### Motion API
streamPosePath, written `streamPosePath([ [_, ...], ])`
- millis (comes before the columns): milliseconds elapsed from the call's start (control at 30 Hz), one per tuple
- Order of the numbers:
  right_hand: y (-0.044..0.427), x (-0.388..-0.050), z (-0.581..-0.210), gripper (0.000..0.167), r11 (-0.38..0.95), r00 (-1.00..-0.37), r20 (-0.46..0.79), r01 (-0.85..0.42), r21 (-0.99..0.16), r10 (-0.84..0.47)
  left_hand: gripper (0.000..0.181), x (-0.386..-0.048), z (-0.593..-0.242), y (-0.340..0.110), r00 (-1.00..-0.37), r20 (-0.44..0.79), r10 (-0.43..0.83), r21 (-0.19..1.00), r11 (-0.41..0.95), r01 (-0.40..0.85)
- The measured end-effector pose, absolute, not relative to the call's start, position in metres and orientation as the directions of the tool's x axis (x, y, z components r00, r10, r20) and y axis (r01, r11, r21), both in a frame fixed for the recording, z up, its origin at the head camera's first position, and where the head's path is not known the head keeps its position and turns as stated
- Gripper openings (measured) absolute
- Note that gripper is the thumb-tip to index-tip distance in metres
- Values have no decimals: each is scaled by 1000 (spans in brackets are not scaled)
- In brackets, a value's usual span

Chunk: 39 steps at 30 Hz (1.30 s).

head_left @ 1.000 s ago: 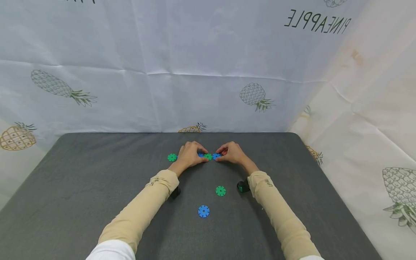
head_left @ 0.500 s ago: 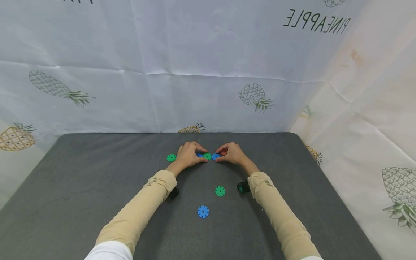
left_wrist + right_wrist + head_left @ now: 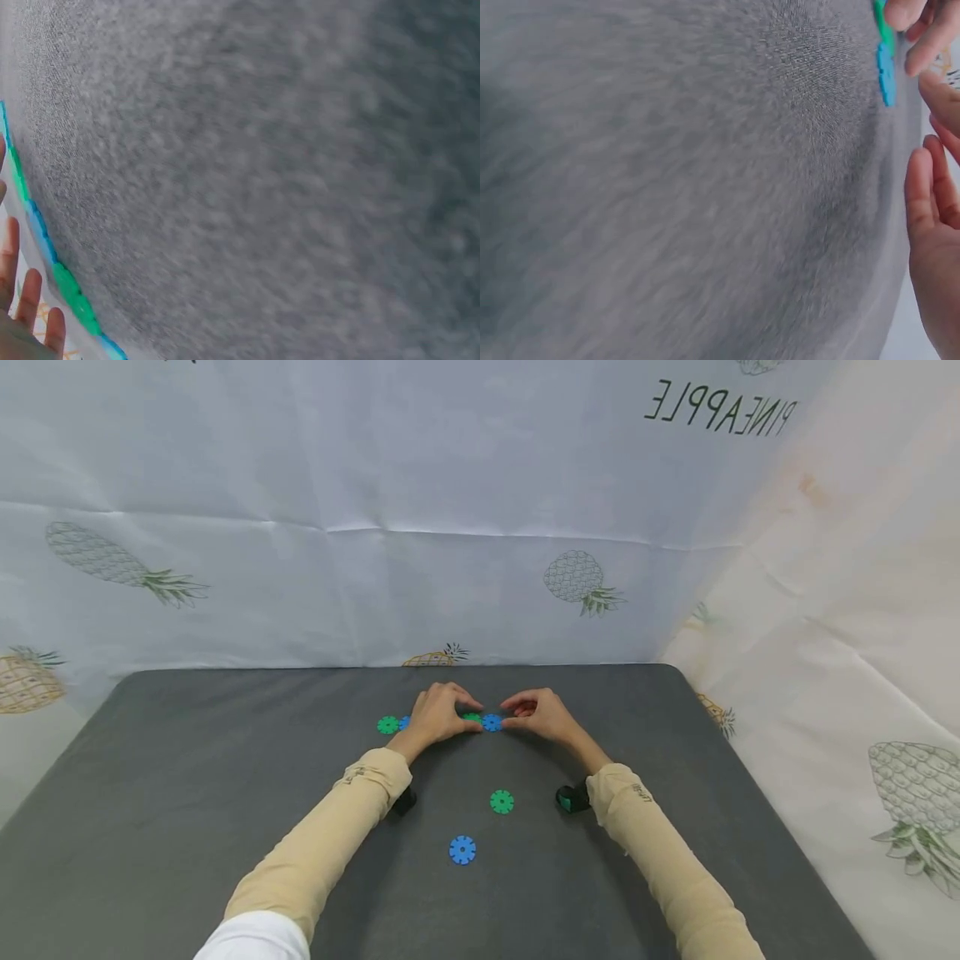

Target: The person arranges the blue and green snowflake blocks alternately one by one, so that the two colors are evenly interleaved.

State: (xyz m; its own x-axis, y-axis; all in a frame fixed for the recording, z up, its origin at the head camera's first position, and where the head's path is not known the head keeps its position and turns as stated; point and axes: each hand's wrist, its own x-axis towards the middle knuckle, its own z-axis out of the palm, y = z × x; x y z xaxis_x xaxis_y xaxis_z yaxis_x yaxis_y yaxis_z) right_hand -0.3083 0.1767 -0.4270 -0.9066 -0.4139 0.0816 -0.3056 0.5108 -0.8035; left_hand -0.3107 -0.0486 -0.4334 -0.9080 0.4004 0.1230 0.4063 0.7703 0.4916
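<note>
In the head view, a row of interlocking notched discs lies along the far part of the table. At its left end are a green disc (image 3: 387,725) and part of a blue disc (image 3: 405,723); my left hand (image 3: 435,714) hides the middle. That hand's thumb and fingertips stand apart around a green disc (image 3: 472,718). At the right end is a blue disc (image 3: 491,722), with my right hand (image 3: 542,714) just beside it, thumb and index finger spread. The right wrist view shows my right hand's fingers (image 3: 920,187) extended, holding nothing.
A loose green disc (image 3: 502,802) and a loose blue disc (image 3: 462,850) lie nearer to me on the grey table (image 3: 225,793). A white pineapple-print sheet (image 3: 450,468) hangs behind the table's far edge. Each wrist wears a dark camera (image 3: 572,798).
My right hand has let go of the blue end disc and moved slightly right. My left hand has shifted a little right along the row, uncovering a blue disc. The view turned slightly.
</note>
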Motion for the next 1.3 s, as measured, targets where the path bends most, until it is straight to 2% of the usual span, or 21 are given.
streamPosePath([
  [267, 188, -283, -426, 32, 440, -879, 57, -293, -849, -474, 32, -311, -432, -45, -909, 97, 406, 489, 776, 399],
  [600, 194, -242, -434, 34, 292, -826, -33, -161, -943, -562, 29, -312, -433, -42, -911, 87, 404, 478, 785, 394],
  [900, 182, -231, -437, 33, 319, -759, -17, -253, -914, -651, 28, -313, -432, -41, -913, 77, 401, 497, 778, 384],
  [1300, 183, -231, -438, 34, 416, -724, -38, -352, -838, -689, 27, -313, -433, -32, -912, 61, 405, 517, 769, 376],
])
